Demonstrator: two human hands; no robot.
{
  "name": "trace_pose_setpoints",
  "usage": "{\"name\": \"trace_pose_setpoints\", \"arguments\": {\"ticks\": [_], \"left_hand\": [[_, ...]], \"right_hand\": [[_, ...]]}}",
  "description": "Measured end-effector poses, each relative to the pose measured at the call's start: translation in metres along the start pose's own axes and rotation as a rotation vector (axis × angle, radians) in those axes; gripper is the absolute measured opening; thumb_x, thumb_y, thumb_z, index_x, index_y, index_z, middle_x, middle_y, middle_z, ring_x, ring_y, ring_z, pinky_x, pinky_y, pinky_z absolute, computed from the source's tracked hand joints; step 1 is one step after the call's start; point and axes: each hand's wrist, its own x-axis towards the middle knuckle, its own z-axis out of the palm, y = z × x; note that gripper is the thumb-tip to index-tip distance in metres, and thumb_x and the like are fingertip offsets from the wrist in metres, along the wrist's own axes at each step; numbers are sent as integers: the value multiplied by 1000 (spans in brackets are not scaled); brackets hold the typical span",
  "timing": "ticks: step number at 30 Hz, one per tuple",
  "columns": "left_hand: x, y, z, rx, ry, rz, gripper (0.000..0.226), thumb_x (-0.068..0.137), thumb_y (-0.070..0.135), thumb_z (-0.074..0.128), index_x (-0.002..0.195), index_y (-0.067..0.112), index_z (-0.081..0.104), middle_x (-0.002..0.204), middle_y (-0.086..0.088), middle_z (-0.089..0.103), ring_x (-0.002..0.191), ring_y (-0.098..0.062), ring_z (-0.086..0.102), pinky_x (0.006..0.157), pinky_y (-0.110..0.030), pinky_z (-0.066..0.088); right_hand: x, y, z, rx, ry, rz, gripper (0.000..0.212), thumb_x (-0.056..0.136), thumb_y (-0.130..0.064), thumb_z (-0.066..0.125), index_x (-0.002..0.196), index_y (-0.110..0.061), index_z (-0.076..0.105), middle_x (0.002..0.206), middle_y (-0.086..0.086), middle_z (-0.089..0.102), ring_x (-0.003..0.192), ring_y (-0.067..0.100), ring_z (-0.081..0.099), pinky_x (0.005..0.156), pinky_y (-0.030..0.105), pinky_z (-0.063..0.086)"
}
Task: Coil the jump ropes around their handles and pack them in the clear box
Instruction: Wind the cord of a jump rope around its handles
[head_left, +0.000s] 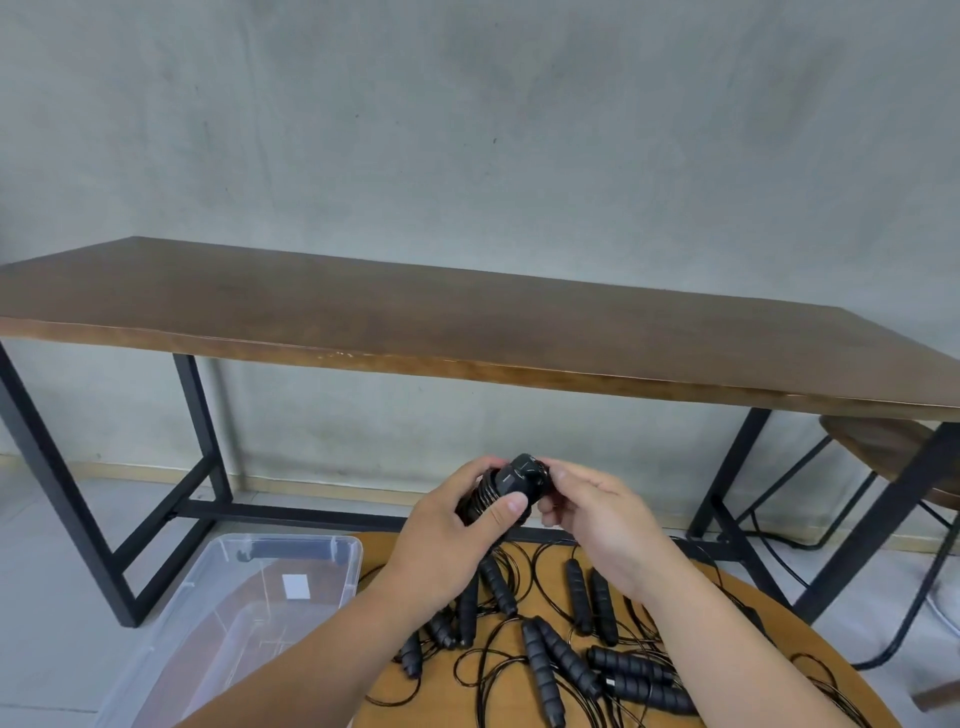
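Two bare hands meet at the centre, raised above a round wooden table (737, 597). The left hand (447, 540) grips a black bundle (511, 486), a pair of jump rope handles with thin cord coiled around them, thumb pressed across it. The right hand (597, 519) pinches the bundle's top end. Loose ropes (561, 654) with black foam handles lie tangled on the table at 6 o'clock. A clear box (332, 561) sits on the floor at 7 o'clock, a small blank white label inside. No readable writing anywhere. A long desk (363, 312) stands behind.
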Motion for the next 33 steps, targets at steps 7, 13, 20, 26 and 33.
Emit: {"name": "trace_pose_setpoints", "arguments": {"ticks": [7,13,20,26,33], "left_hand": [[-2,-11,0,236,36,196,52,78,73,56,126,54,47,115,24,61,109,2,56,90,-18,49],[-4,-11,-2,403,57,287,58,79,75,51,130,53,35,115,28,54,108,8,51,85,-5,41],[-4,-13,1,519,57,370,57,83,77,46,132,49,37,119,26,54,107,6,50,85,-1,38],[-4,-17,4,552,100,409,55,86,74,49,132,45,40,119,18,60,102,0,56,84,-22,52],[-5,-18,7,604,135,462,57,87,72,49,133,38,45,117,13,62,100,-6,62,81,-31,56]], "right_hand": [[-1,-8,-7,242,104,30,19,94,-11,61,105,-4,74,87,11,72,68,13,62,58,22,55],[-2,-15,-13,237,54,76,22,97,-10,57,109,2,71,83,7,71,64,10,62,54,20,52],[-8,-24,-9,-173,217,-100,20,98,-17,58,92,-14,76,76,0,72,65,6,60,57,19,50],[-18,-39,-2,-723,254,-367,12,100,-27,54,99,-34,63,78,-14,67,78,-9,61,64,8,47],[-21,-41,1,-375,297,-134,23,100,-19,55,85,-14,72,65,1,69,56,9,62,63,22,56]]}}
